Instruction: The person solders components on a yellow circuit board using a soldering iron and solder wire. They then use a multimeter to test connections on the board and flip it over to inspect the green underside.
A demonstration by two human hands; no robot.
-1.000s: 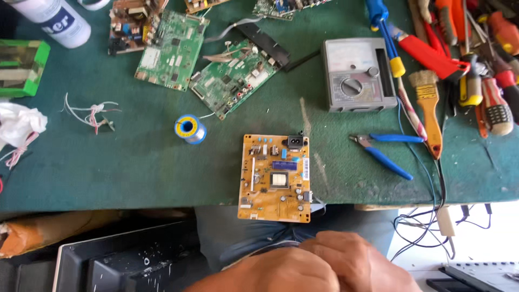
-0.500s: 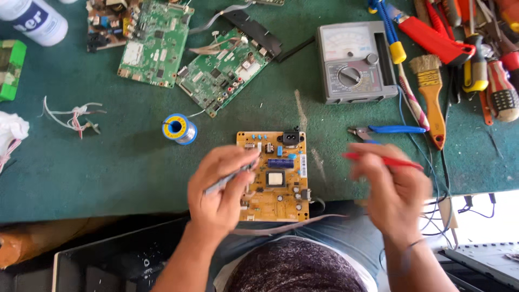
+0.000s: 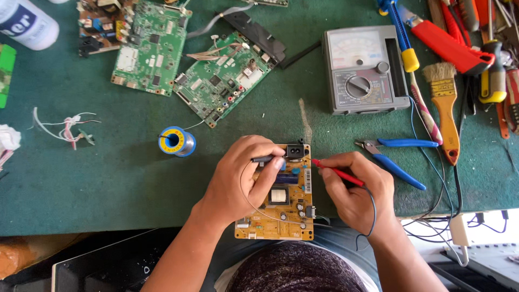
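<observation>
You are working on a yellow board lying at the near edge of the green mat, directly in front of you. The board is rectangular and is carrying a black socket at its far edge, a blue part, a white-labelled block at its centre and small dark capacitors near its lower right corner.

Your left hand is resting on the board's left half, its fingers closed around a black probe that is pointing toward the socket. Your right hand is gripping a red probe, pen-fashion, its tip touching the board's right edge; a dark lead is looping down from it past your wrist.

A grey meter with a white dial face is sitting well beyond the board. A white bottle with a dark blue label is lying at the far left corner. A solder spool is standing just left of your left hand. Blue pliers are lying near your right hand.
</observation>
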